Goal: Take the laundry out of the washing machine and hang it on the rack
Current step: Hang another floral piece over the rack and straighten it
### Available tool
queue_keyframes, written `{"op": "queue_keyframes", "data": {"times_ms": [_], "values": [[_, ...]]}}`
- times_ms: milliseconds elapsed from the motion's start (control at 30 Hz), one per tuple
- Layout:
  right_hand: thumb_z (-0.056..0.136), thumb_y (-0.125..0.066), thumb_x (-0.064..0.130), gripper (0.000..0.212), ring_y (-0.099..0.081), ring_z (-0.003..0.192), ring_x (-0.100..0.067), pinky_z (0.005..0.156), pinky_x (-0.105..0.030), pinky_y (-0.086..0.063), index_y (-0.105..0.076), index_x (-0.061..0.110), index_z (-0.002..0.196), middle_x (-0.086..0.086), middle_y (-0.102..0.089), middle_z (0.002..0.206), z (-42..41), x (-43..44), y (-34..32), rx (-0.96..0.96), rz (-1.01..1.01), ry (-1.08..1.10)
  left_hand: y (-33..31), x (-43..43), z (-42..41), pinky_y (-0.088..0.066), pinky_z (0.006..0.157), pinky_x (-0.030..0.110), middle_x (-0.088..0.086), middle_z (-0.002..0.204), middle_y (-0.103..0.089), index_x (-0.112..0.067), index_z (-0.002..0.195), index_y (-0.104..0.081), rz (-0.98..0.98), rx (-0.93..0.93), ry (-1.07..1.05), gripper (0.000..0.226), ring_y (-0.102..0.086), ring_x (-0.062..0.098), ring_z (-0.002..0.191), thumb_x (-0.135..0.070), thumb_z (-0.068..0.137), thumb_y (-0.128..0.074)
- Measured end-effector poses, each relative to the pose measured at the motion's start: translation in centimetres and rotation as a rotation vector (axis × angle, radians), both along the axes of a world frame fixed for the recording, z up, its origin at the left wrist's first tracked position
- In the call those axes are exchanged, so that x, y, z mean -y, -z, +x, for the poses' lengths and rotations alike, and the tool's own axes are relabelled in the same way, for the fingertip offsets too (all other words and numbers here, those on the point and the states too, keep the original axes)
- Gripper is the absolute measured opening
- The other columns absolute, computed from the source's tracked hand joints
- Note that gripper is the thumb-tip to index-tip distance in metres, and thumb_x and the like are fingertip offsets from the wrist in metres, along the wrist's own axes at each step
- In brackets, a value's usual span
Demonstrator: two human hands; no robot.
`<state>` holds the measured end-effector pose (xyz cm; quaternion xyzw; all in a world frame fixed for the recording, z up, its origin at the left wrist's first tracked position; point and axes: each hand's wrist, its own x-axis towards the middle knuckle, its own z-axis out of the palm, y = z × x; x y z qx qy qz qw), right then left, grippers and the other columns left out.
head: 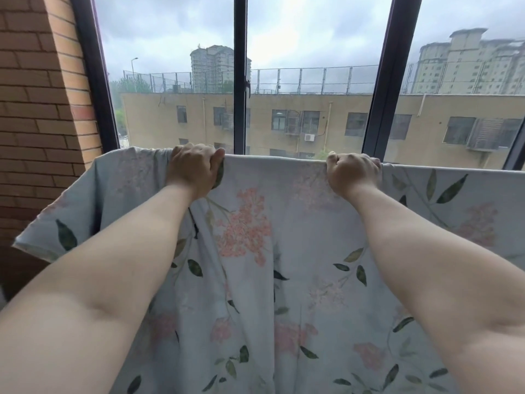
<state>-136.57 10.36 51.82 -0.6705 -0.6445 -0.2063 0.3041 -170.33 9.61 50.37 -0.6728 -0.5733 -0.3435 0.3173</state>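
Item under inspection: a pale blue bedsheet (298,223) printed with pink blossom clusters and dark green leaves. It hangs spread in front of the lower part of the window (240,81). Its top edge runs roughly level across the window's width, and its body falls out of view at the bottom. The cloth hides whatever carries the top edge. The sheet's left corner sags forward, below the window's left frame.

Left hand (193,169): fingers curled over the top edge and clamped on the sheet, just left of the window's centre post. Right hand (353,173): closed in a fist round the same edge, just left of the window's right post. The hands are well apart, and both forearms are bare and raised.

A brick wall (34,109) stands directly left of the window. Beyond the window are a long yellow building (326,109) with a fenced roof, tall apartment blocks (213,66) behind it, and an overcast sky.
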Motion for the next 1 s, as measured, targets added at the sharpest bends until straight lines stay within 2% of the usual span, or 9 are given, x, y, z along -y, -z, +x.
{"op": "queue_keyframes", "data": {"times_ms": [200,300,433,700,767,833,900,933,1000], "values": [[0.1,-0.022,0.042,0.059,-0.057,0.108,-0.034,0.096,-0.041,-0.033,-0.074,0.016,0.103,-0.017,-0.07,0.109,1.9,0.1,0.1,-0.022,0.025,0.061,0.0,-0.1,-4.3,-0.037,0.083,0.042,0.008,0.078,-0.061,-0.021,0.071,-0.046,0.019,0.027,-0.07,0.051,-0.056,0.033,0.08,-0.048,0.104,-0.019],[0.101,-0.022,0.043,0.059,-0.056,0.111,-0.034,0.097,-0.04,-0.032,-0.074,0.016,0.107,-0.017,-0.07,0.112,2.0,0.1,0.0,-0.023,0.012,0.079,0.0,-0.3,-4.2,-0.038,0.084,0.043,0.009,0.078,-0.062,-0.021,0.07,-0.049,0.023,0.056,-0.086,0.051,-0.057,0.035,0.082,-0.047,0.103,-0.019],[0.102,-0.023,0.044,0.059,-0.056,0.111,-0.034,0.098,-0.04,-0.032,-0.075,0.015,0.107,-0.016,-0.07,0.113,2.3,0.1,0.1,-0.031,0.029,0.097,-0.1,-0.8,-3.2,-0.039,0.089,0.043,0.013,0.088,-0.069,-0.014,0.082,-0.065,-0.006,0.098,-0.109,0.062,-0.059,0.037,0.09,-0.048,0.101,-0.018],[0.1,-0.024,0.039,0.059,-0.055,0.111,-0.035,0.098,-0.04,-0.032,-0.074,0.009,0.106,-0.02,-0.069,0.113,1.6,0.5,-0.3,-0.075,0.023,0.146,-0.1,-0.7,-3.1,-0.037,0.091,0.042,0.012,0.093,-0.07,-0.015,0.087,-0.068,-0.013,0.112,-0.115,0.06,-0.059,0.035,0.093,-0.046,0.102,-0.019],[0.098,-0.023,0.038,0.06,-0.054,0.116,-0.036,0.104,-0.042,-0.031,-0.071,0.004,0.112,-0.022,-0.066,0.119,0.9,0.8,-0.8,-0.127,-0.041,0.194,-0.2,-0.6,-2.9,-0.037,0.091,0.042,0.012,0.094,-0.07,-0.015,0.089,-0.068,-0.026,0.117,-0.118,0.06,-0.059,0.035,0.094,-0.046,0.101,-0.018],[0.098,-0.023,0.037,0.06,-0.047,0.126,-0.038,0.116,-0.051,-0.019,-0.065,0.002,0.121,-0.025,-0.058,0.13,-0.9,1.2,-1.4,-0.162,-0.097,0.224,-0.2,-0.5,-2.9,-0.038,0.09,0.042,0.013,0.091,-0.069,-0.013,0.085,-0.067,-0.025,0.125,-0.114,0.061,-0.059,0.036,0.092,-0.046,0.101,-0.018],[0.101,-0.024,0.037,0.057,-0.042,0.131,-0.039,0.121,-0.057,-0.007,-0.065,0.002,0.12,-0.025,-0.055,0.132,-4.1,1.8,-1.4,-0.109,-0.035,0.162,-0.2,-0.3,-2.9,-0.038,0.089,0.042,0.013,0.087,-0.068,-0.012,0.081,-0.065,-0.026,0.122,-0.104,0.059,-0.059,0.036,0.089,-0.045,0.101,-0.02],[0.102,-0.025,0.036,0.054,-0.044,0.128,-0.038,0.121,-0.056,-0.009,-0.065,0.003,0.116,-0.024,-0.057,0.129,-6.2,2.1,-1.3,-0.063,0.026,0.08,-0.2,-0.3,-2.8,-0.038,0.088,0.042,0.012,0.087,-0.068,-0.013,0.08,-0.064,-0.033,0.121,-0.104,0.058,-0.059,0.035,0.088,-0.045,0.102,-0.021],[0.102,-0.029,0.034,0.048,-0.051,0.118,-0.035,0.116,-0.05,-0.028,-0.066,0.005,0.111,-0.02,-0.061,0.12,-11.2,2.6,-1.4,-0.008,0.11,-0.154,-0.5,-0.3,-2.6,-0.038,0.089,0.041,0.011,0.089,-0.068,-0.015,0.08,-0.062,-0.078,0.11,-0.102,0.055,-0.059,0.033,0.09,-0.044,0.103,-0.021]]}}
